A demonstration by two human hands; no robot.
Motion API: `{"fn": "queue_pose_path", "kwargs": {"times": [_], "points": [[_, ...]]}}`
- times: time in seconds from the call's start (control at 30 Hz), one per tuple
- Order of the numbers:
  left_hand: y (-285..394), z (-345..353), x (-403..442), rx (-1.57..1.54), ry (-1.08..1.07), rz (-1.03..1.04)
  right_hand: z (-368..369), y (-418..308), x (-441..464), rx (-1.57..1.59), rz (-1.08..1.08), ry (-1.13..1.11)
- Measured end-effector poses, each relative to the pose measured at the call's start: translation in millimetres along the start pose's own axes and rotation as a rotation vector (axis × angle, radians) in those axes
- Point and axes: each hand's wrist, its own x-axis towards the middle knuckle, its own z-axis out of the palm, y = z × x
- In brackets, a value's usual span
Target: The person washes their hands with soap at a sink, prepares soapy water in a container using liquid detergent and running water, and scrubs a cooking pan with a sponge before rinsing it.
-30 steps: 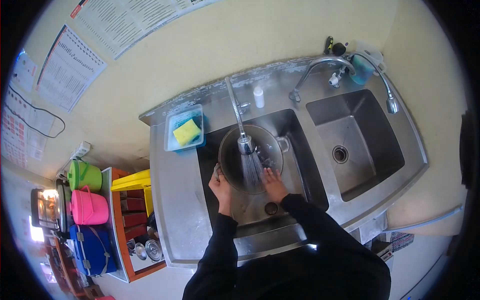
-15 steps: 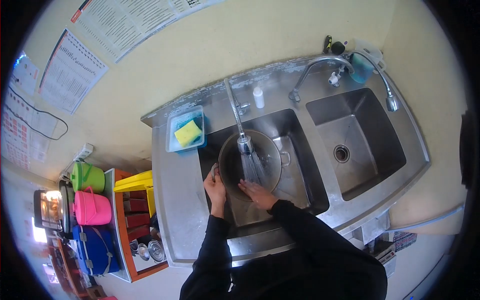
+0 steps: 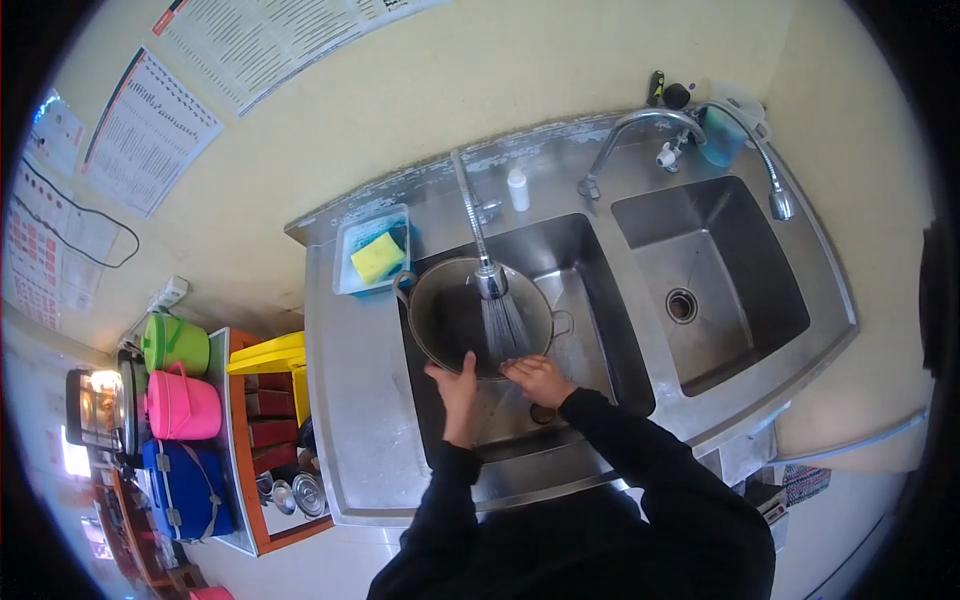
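A round metal pot (image 3: 447,318) with two loop handles is tilted in the left sink basin. Water runs into it from a flexible spray faucet (image 3: 490,280) hanging over its mouth. My left hand (image 3: 459,398) grips the pot's near rim, thumb over the edge and fingers hidden against the outer wall. Just to the right, my right hand (image 3: 541,382) is closed on the same rim with its fingers curled at the edge. One handle of the pot points up and left, the other sticks out to the right.
Left of the basin, a plastic tub (image 3: 343,262) holds a yellow sponge (image 3: 377,258). A white bottle (image 3: 518,190) stands behind the basin. To the right is a second basin (image 3: 745,300) with its own faucets. An orange-framed shelf (image 3: 240,450) stands at the left.
The pot has shifted left and turned, its left handle swinging upward. My left hand has gone from that handle to the near rim. My right hand has left the inside and taken the rim.
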Motion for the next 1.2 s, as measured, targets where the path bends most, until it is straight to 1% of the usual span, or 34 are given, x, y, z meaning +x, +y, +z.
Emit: {"fn": "queue_pose_path", "kwargs": {"times": [0.03, 0.1, 0.13, 0.2, 0.23, 0.3, 0.37, 0.4, 0.5, 0.6, 0.7, 0.8, 0.9, 1.0, 1.1, 1.2], "points": [[-0.6, 1.3, -12.4, -0.036, -0.03, -0.143, 3.1, -4.8, -2.7, 0.023, -0.022, 0.031], [3.8, -9.1, -3.6, -0.088, -0.053, -0.119, 10.9, -9.6, -9.5, 0.07, -0.07, 0.088], [5.9, -14.7, -2.8, -0.113, -0.061, -0.109, 14.7, -5.0, -14.3, 0.084, -0.092, -0.012], [19.4, -26.5, -10.5, 0.032, -0.024, -0.023, 24.5, 13.0, -19.2, 0.112, -0.142, -0.194], [28.0, -25.4, -7.6, 0.098, -0.015, 0.033, 20.0, 22.6, -14.0, 0.02, -0.057, -0.212], [24.2, -24.1, 3.2, 0.093, 0.032, 0.117, 14.6, 35.4, -9.9, -0.15, 0.114, -0.267], [22.2, -30.5, 14.7, 0.094, 0.092, 0.194, 9.7, 16.8, 8.3, -0.134, 0.157, -0.33], [24.1, -35.6, 19.1, 0.132, 0.088, 0.142, 9.8, 8.0, 14.1, -0.122, 0.184, -0.359], [59.6, -55.3, 26.1, 0.125, -0.023, 0.222, 12.0, 18.0, 9.1, 0.324, -0.173, -0.331], [53.9, -59.8, 33.5, 0.336, -0.067, 0.234, 11.5, 53.7, 8.7, -0.015, -0.019, -0.445], [57.4, -52.8, 37.2, 0.317, -0.051, 0.296, 1.5, 29.6, 10.5, -0.138, 0.074, -0.529], [43.9, -51.2, 53.0, 0.377, -0.174, 0.266, -4.6, 8.9, -0.8, 0.393, -0.105, -0.413], [44.7, -53.2, 55.3, 0.325, -0.322, 0.144, -13.9, 53.5, -7.6, -0.031, -0.198, -0.444], [38.5, -47.6, 68.4, 0.159, -0.437, -0.063, -15.4, 81.7, -15.7, -0.208, -0.347, -0.271], [13.8, -30.9, 94.4, 0.306, -0.442, 0.049, -25.6, 82.4, -25.3, -0.097, -0.298, -0.201], [42.4, 6.3, 64.6, 0.692, 0.056, 0.72, -26.7, 74.1, -29.2, -0.069, -0.222, -0.168]]}}
